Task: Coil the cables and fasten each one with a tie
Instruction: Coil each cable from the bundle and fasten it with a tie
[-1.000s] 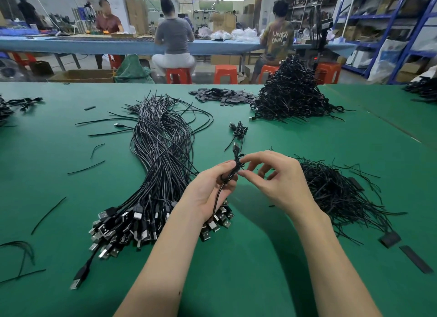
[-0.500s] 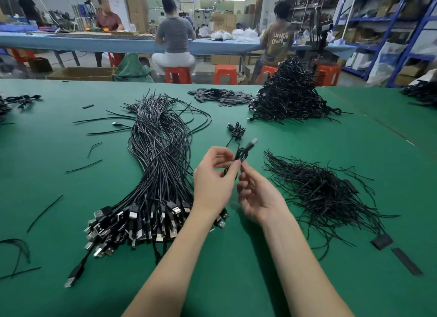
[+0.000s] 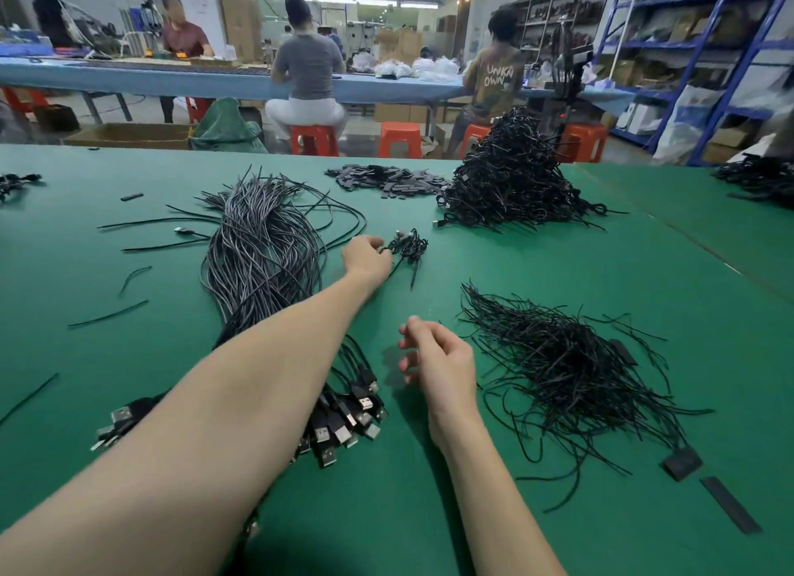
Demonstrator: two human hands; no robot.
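Observation:
My left hand (image 3: 366, 255) reaches far forward, and its curled fingers pinch a small coiled black cable (image 3: 408, 245) that lies on the green table (image 3: 558, 266). Hovering nearer to me, my right hand (image 3: 438, 360) has loosely curled fingers and holds nothing. A thick bundle of uncoiled grey-black cables (image 3: 262, 253) runs under my left forearm, with its USB plugs (image 3: 343, 420) fanned out near me. To the right of my right hand spreads a loose pile of thin black ties (image 3: 567, 360).
A tall heap of coiled cables (image 3: 511, 180) stands at the back right, next to a pile of flat black strips (image 3: 386, 180). Stray ties (image 3: 107, 315) lie at the left. Two flat black pieces (image 3: 683, 463) lie at the right front. People sit at a blue bench beyond.
Both hands held the coiled cable together in front of me. My left hand has since carried it forward and down to the table, while my right hand let go and stayed back.

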